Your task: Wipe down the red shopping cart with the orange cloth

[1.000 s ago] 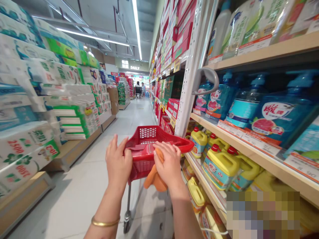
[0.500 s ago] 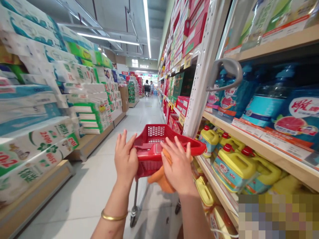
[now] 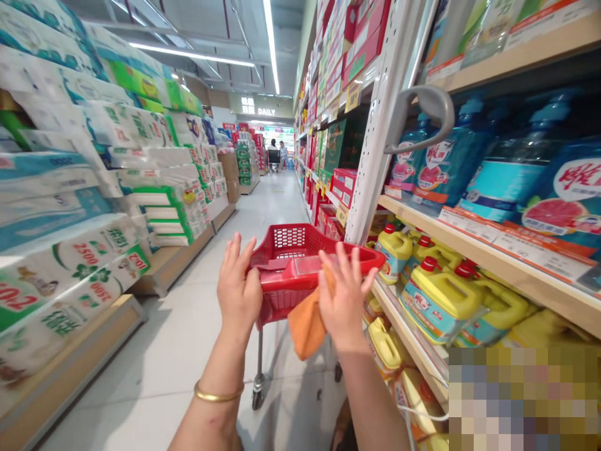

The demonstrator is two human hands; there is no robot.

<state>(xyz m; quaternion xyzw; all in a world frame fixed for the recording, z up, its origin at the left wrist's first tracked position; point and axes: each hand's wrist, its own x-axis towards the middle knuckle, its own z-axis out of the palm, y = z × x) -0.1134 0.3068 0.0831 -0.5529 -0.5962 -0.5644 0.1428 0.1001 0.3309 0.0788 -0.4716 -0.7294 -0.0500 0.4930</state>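
In front of me stands a red shopping cart (image 3: 287, 266) with a perforated basket and a broad handle bar. My left hand (image 3: 239, 282) is at the left end of the handle, fingers stretched up and thumb along the edge; whether it bears on the bar is hard to see. At the right part of the handle is my right hand (image 3: 345, 294), its fingers spread. An orange cloth (image 3: 307, 322) hangs down from its palm and thumb side, partly hidden behind the hand. The left wrist wears a gold bangle.
Stacked tissue packs (image 3: 70, 269) line the left side on low wooden platforms. Close on the right, a shelf (image 3: 498, 250) holds blue pump bottles and yellow jugs (image 3: 441, 300). A grey loop handle (image 3: 422, 119) juts from its upright. Two people are far down the aisle.
The right hand has shifted slightly right along the handle, fingers more upright. The orange cloth now hangs lower and straighter. The left hand has hardly moved; the view has tilted slightly.
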